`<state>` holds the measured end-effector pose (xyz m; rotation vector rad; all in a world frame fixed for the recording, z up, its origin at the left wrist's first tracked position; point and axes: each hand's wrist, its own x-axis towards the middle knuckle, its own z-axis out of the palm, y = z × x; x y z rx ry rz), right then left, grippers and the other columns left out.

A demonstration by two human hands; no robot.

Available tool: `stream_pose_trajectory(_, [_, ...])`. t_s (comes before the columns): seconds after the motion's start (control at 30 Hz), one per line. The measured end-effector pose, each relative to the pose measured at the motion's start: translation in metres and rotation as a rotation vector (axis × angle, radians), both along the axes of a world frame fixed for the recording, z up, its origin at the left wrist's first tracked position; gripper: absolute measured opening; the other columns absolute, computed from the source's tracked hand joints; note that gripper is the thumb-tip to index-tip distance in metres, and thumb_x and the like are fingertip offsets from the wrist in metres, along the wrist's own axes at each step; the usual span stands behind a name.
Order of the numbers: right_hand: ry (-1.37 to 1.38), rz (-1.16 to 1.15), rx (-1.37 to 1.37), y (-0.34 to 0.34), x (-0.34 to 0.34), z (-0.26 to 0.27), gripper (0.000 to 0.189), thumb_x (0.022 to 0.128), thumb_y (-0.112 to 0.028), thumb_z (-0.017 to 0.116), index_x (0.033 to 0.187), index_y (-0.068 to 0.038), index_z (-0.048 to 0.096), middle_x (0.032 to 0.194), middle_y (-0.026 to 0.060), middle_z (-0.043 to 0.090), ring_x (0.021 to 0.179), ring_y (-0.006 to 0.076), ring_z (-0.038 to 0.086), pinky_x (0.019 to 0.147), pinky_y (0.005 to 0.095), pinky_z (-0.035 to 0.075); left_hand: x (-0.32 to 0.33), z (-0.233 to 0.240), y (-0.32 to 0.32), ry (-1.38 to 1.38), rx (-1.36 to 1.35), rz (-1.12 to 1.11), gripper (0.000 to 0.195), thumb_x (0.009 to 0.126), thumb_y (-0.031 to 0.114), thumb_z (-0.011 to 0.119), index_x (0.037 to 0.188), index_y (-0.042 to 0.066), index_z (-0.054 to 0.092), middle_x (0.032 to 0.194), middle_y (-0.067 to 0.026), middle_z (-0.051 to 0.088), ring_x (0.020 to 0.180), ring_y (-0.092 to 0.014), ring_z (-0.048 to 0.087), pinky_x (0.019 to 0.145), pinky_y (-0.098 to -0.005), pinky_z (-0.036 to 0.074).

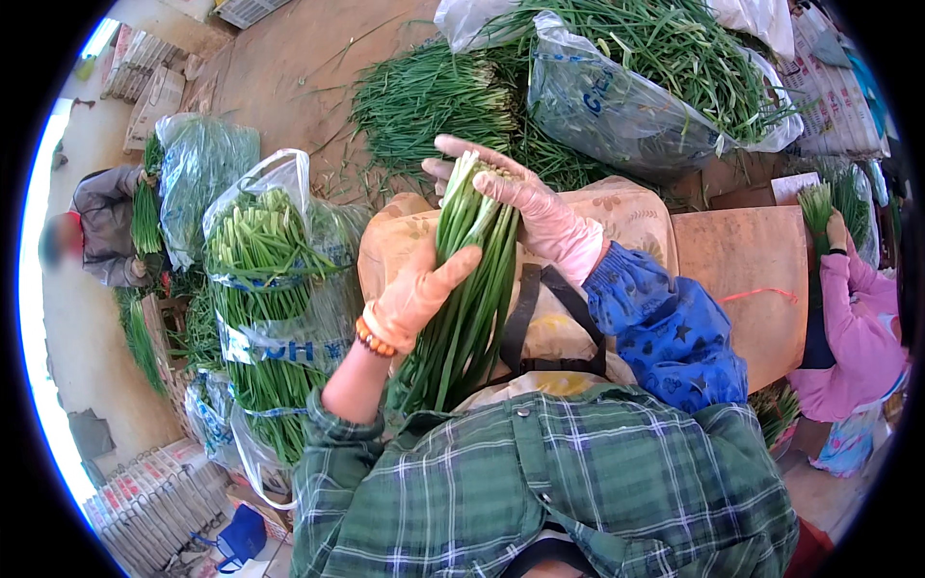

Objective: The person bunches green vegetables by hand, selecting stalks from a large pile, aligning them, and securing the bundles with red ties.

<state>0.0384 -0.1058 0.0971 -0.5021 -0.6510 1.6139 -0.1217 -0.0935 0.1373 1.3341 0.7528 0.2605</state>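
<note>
A bundle of long green garlic chives, pale cut ends at the top, stands slanted over my lap. My left hand, in a thin orange-tinted glove with a bead bracelet at the wrist, holds its left side, thumb across the front and fingers hidden behind. My right hand, in a pale thin glove below a blue patterned oversleeve, wraps the bundle near its pale ends; its thumb lies in front, its other fingers stretch out behind. Beyond my hands a pile of the same greens lies on the brown floor.
A plastic bag of tied bundles stands at left, an open bag of loose greens at upper right. A board lies at right. One person at far left and another at far right each handle green bundles.
</note>
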Motion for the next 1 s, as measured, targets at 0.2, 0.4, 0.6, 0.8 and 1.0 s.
stream_pose_trajectory(0.2, [-0.282, -0.15, 0.027, 0.007, 0.02, 0.056, 0.037, 0.072, -0.018, 0.06, 0.106, -0.009, 0.049, 0.085, 0.0084, 0.058, 0.075, 0.0146, 0.057, 0.065, 0.0259, 0.048, 0.027, 0.022, 0.025, -0.069, -0.26, -0.146, 0.048, 0.072, 0.028, 0.061, 0.111, 0.005, 0.043, 0.099, -0.0053, 0.053, 0.085, -0.013, 0.049, 0.076, -0.0258, 0.04])
stream_pose_trajectory(0.4, [-0.503, -0.723, 0.416, 0.0, 0.085, 0.153, 0.027, 0.079, -0.015, 0.05, 0.103, -0.003, 0.049, 0.079, 0.0063, 0.056, 0.069, 0.0139, 0.055, 0.058, 0.0227, 0.046, -0.023, -0.057, 0.078, 0.714, 0.938, -0.243, 0.055, 0.065, 0.029, 0.062, 0.11, 0.003, 0.043, 0.098, -0.0174, 0.053, 0.091, -0.031, 0.05, 0.077, -0.037, 0.04])
stream_pose_trajectory(0.6, [-1.169, -0.835, 0.937, 0.004, 0.071, 0.13, 0.012, 0.08, -0.016, 0.047, 0.086, -0.009, 0.055, 0.081, 0.0048, 0.059, 0.079, 0.016, 0.057, 0.07, 0.0305, 0.047, -0.014, 0.007, 0.066, -0.126, -0.035, 0.174, 0.056, 0.075, 0.031, 0.056, 0.12, 0.006, 0.035, 0.113, -0.0138, 0.045, 0.104, -0.024, 0.043, 0.087, -0.033, 0.035])
stream_pose_trajectory(0.8, [-1.556, -0.422, 1.404, -0.039, -0.017, 0.046, 0.014, 0.061, -0.012, 0.054, 0.075, -0.011, 0.053, 0.074, 0.0034, 0.051, 0.077, 0.019, 0.051, 0.076, 0.03, 0.044, 0.011, -0.016, -0.003, -0.793, -1.439, -0.04, 0.054, 0.073, 0.051, 0.049, 0.098, 0.004, 0.049, 0.072, -0.0058, 0.05, 0.064, -0.014, 0.05, 0.056, -0.0305, 0.045])
stream_pose_trajectory(1.0, [-1.392, -0.124, 1.213, -0.061, -0.024, 0.015, 0.017, 0.058, -0.018, 0.056, 0.072, -0.009, 0.053, 0.084, 0.0067, 0.053, 0.084, 0.0214, 0.051, 0.081, 0.0351, 0.041, 0.0, -0.045, -0.029, -0.559, -1.465, 0.297, 0.046, 0.071, 0.05, 0.052, 0.089, 0.007, 0.052, 0.067, -0.0054, 0.055, 0.05, -0.016, 0.052, 0.041, -0.028, 0.044])
